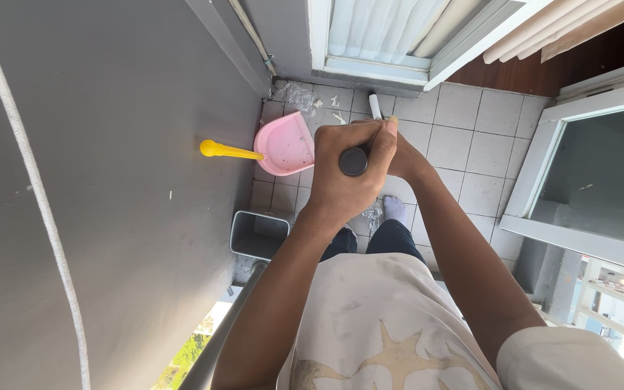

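- I see the tiled floor (471, 144) of a narrow balcony, with a grey wall (110, 180) along its left edge and a glass door frame (536, 173) along its right. Space is tight, so I judge a wide swing of the pole would knock into the wall or the frame.
- The grey bin (258, 235) stands on the floor against the wall, just ahead of my feet. A backward drag could tip it, I think.
- The pink dustpan (287, 144) with its yellow handle (229, 151) lies at the far left corner of the floor, touching the wall. Bits of litter (299, 95) sit just beyond it by the door sill; a hard stroke might scatter them past the pan rather than into it.
- My left hand (348, 173) is closed in a full fist around the top of the dark-capped pole (354, 161); the cap shows just clear of the curled fingers.
- My right hand (402, 155) sits mostly behind the left, so I cannot tell how firmly it wraps the pole, though it appears to be on it.
- The pole runs from the grip down to the floor; its pale lower part (375, 105) shows beyond my knuckles, near the sill. With both hands bunched at the top, I judge the low end could wander.
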